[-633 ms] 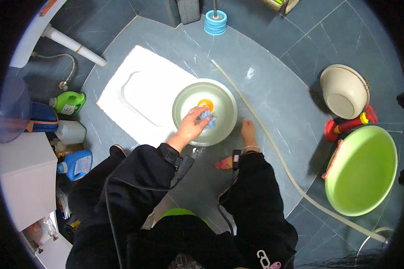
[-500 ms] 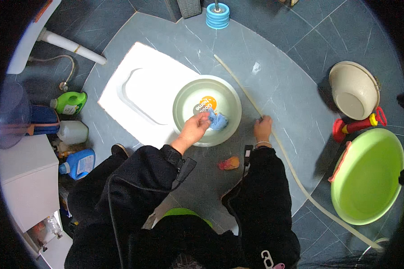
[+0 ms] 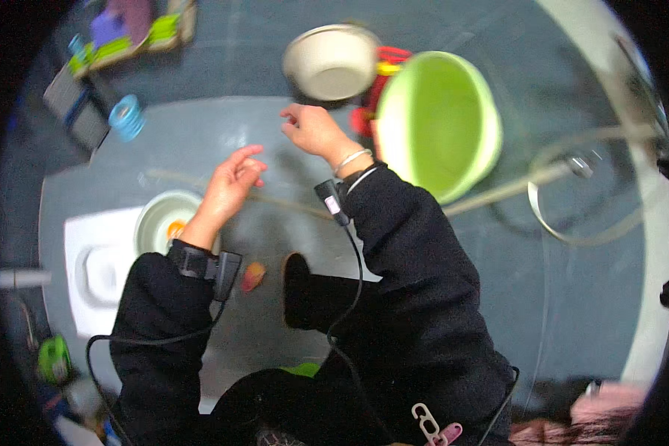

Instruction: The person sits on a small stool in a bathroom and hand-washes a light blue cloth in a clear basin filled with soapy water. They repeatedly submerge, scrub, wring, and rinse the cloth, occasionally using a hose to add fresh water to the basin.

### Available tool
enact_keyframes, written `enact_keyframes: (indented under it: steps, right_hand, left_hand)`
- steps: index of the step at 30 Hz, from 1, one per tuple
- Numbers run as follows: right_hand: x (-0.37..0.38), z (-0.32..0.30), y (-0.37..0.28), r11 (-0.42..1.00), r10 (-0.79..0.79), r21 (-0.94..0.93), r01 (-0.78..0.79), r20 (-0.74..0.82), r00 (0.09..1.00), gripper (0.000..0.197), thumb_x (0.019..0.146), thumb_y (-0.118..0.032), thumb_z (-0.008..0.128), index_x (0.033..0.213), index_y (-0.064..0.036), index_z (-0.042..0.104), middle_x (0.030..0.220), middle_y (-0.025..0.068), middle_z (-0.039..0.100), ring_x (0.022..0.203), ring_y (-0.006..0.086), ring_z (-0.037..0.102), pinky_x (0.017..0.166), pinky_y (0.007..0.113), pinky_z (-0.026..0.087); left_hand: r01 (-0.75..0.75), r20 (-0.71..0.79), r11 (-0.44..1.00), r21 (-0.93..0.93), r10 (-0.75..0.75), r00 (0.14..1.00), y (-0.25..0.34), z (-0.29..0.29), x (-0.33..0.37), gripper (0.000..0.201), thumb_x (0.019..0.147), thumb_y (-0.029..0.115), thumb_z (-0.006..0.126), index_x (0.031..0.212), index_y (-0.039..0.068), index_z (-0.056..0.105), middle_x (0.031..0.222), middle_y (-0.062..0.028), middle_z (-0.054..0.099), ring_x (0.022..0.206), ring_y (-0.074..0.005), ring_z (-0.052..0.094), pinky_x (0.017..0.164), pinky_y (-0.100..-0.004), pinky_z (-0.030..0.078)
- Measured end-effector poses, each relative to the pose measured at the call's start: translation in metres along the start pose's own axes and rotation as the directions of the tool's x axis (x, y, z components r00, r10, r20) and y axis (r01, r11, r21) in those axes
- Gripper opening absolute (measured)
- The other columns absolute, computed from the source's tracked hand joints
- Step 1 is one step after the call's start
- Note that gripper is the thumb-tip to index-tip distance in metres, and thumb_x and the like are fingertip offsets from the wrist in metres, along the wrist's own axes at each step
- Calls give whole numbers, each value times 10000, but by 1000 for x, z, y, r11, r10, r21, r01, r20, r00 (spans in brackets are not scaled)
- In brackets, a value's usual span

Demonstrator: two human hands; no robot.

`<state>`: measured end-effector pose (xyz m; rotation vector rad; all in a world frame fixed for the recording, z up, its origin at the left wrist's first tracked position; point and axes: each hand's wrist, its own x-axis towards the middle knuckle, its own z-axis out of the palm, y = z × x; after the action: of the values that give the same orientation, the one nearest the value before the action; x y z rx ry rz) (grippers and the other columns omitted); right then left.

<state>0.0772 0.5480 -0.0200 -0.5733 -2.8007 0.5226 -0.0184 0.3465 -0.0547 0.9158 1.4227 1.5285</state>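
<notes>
My left hand (image 3: 232,182) is held out above the floor, to the right of the pale round basin (image 3: 150,214); its fingers are spread and hold nothing. My left forearm covers part of that basin, and no blue cloth shows in it. My right hand (image 3: 316,134) reaches forward just below the cream bucket (image 3: 333,63), its fingers loosely bent and apart, with nothing seen in them. Left of the bright green tub (image 3: 440,123), it is also apart from the pale hose (image 3: 490,197), which crosses the floor beneath my hands.
A white squat toilet (image 3: 100,271) lies left, beside the basin. A red-and-yellow pump-like tool (image 3: 363,119) stands between bucket and tub. A small orange-pink thing (image 3: 253,276) is on the floor near my shoe (image 3: 297,290). The hose coils at right near a blurred metallic fitting (image 3: 581,165).
The view has swung right, bringing the tub and hose coil inward. My left hand has left the blue cloth and the basin. My right hand has let go of the hose and moved toward the bucket.
</notes>
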Motion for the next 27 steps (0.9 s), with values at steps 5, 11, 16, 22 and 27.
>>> enact_keyframes:
  steps: [5, 11, 16, 22, 27]
  right_hand:
    - [-113, -179, -28, 963, 206, 253, -95, -458, 865, 203, 854, -121, 585, 1023, -11, 611, 784, 64, 633, 730, 124, 605, 667, 269, 495]
    - [-239, -342, 10, 951, 133, 14, -308, -921, 366, 200, 818, -111, 609, 1005, -50, 649, 942, 64, 594, 752, 153, 570, 721, 285, 483]
    - [-260, -401, 54, 842, -139, -319, -435, -907, 397, 254, 773, -36, 563, 1022, -33, 614, 1104, 175, 579, 971, 306, 579, 850, 396, 462]
    - [-251, -408, 80, 921, -10, -200, -334, -869, 495, 184, 756, -79, 586, 931, -45, 633, 954, 132, 623, 908, 331, 583, 791, 399, 475]
    - [-260, -408, 85, 859, -101, -325, -396, -866, 490, 137, 769, -90, 571, 889, -66, 633, 892, 114, 617, 840, 299, 606, 718, 367, 493]
  left_hand:
    - [-342, 299, 934, -105, 358, 885, 142, 120, 18, 401, 916, 121, 484, 1307, 47, 436, 1075, -77, 585, 847, -134, 574, 805, -274, 465]
    - [-489, 500, 850, -195, 515, 696, 239, 290, 33, 497, 909, 189, 472, 1370, 45, 354, 1312, -136, 446, 1116, -187, 487, 940, -312, 398]
    - [-363, 530, 888, -283, 460, 712, 283, 389, 53, 531, 944, 225, 432, 1419, 57, 263, 1465, -107, 275, 1350, -205, 250, 1090, -330, 204]
    - [-409, 566, 889, -207, 450, 691, 301, 441, 67, 520, 936, 189, 424, 1408, 31, 276, 1440, -107, 319, 1335, -190, 266, 1090, -302, 206]
    - [-290, 537, 889, -355, 447, 715, 290, 453, 73, 492, 922, 164, 440, 1380, 22, 333, 1354, -88, 424, 1243, -161, 385, 1055, -296, 273]
